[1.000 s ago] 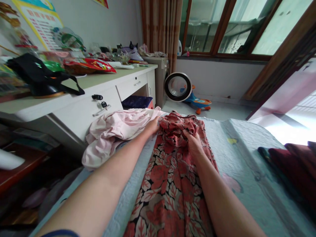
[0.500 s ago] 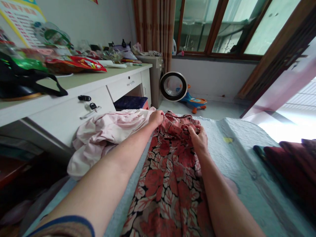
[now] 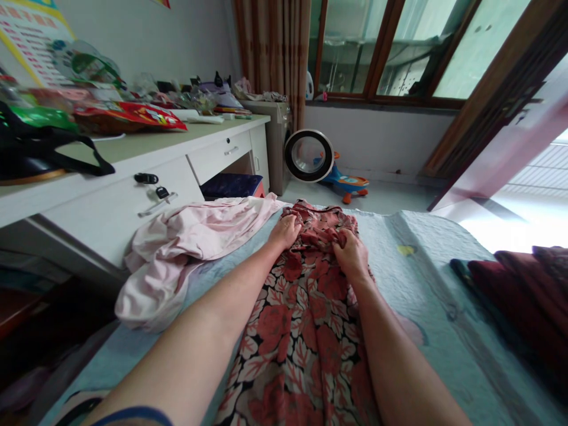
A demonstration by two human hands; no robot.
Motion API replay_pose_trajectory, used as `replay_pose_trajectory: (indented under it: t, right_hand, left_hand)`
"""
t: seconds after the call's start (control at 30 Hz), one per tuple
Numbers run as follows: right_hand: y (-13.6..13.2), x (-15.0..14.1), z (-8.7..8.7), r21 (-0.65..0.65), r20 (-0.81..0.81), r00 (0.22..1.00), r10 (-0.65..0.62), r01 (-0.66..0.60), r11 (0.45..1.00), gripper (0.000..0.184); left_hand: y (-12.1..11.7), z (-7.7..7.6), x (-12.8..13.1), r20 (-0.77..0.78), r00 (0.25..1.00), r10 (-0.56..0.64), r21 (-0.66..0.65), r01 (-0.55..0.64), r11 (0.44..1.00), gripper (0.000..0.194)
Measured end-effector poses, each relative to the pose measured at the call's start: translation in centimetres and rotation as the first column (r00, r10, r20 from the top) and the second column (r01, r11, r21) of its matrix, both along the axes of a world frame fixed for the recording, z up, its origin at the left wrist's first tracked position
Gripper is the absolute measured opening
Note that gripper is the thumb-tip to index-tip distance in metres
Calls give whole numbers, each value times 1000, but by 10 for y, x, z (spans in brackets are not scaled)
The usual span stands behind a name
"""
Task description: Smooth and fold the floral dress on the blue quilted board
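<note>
A red floral garment (image 3: 306,331) lies lengthwise down the middle of a light blue quilted bed cover (image 3: 426,296). Its far end is bunched up. My left hand (image 3: 285,231) grips the left side of that bunched end, fingers curled into the cloth. My right hand (image 3: 351,254) pinches the right side of the same bunch. A crumpled pale pink garment (image 3: 190,242) lies just left of my left hand, hanging over the bed's edge.
A white desk (image 3: 146,171) with drawers and keys stands at the left, piled with bags and packets. Dark red folded cloth (image 3: 515,296) lies at the right edge of the bed. A round fan (image 3: 309,155) and a toy car (image 3: 350,180) sit on the floor by the window.
Both hands have drawn the bunched far end of the floral garment back toward me a little, and have come closer together. The view has shifted slightly.
</note>
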State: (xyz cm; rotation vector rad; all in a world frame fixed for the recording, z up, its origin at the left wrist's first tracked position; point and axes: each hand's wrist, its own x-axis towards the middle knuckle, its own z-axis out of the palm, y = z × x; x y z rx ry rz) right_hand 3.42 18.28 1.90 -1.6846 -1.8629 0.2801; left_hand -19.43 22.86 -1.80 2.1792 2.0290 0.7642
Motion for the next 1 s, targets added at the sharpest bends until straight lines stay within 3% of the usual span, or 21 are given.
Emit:
replay_pose_trajectory:
  t: [0.1, 0.27, 0.47, 0.6, 0.77, 0.9, 1.0]
  right_hand:
    - [0, 4, 9, 34, -96, 995, -41, 44, 998, 31]
    - [0, 15, 24, 109, -178, 954, -240, 262, 959, 34]
    - [5, 30, 22, 141, -152, 877, -456, 476, 868, 52]
    - [8, 31, 13, 97, -43, 923, -383, 385, 918, 44]
    - [9, 33, 5, -101, 96, 971, -219, 228, 968, 40]
    - [12, 39, 12, -81, 10, 975, -222, 222, 972, 30]
    - [16, 43, 20, -73, -157, 969, -189, 179, 981, 26]
  left_hand:
    - [1, -2, 1, -48, 998, -28, 3, 28, 1000, 45]
    - [2, -4, 1, -94, 996, 2, -14, -3, 1000, 45]
    - [9, 16, -8, -80, 996, 27, 36, -24, 999, 36]
    - [13, 16, -13, -99, 995, -8, 5, 8, 1000, 35]
    - [12, 3, -11, -125, 992, -19, -100, 6, 995, 45]
    - [7, 9, -4, -114, 992, 50, -112, -63, 992, 43]
    - [-5, 17, 5, -99, 993, 60, -67, -67, 996, 40]
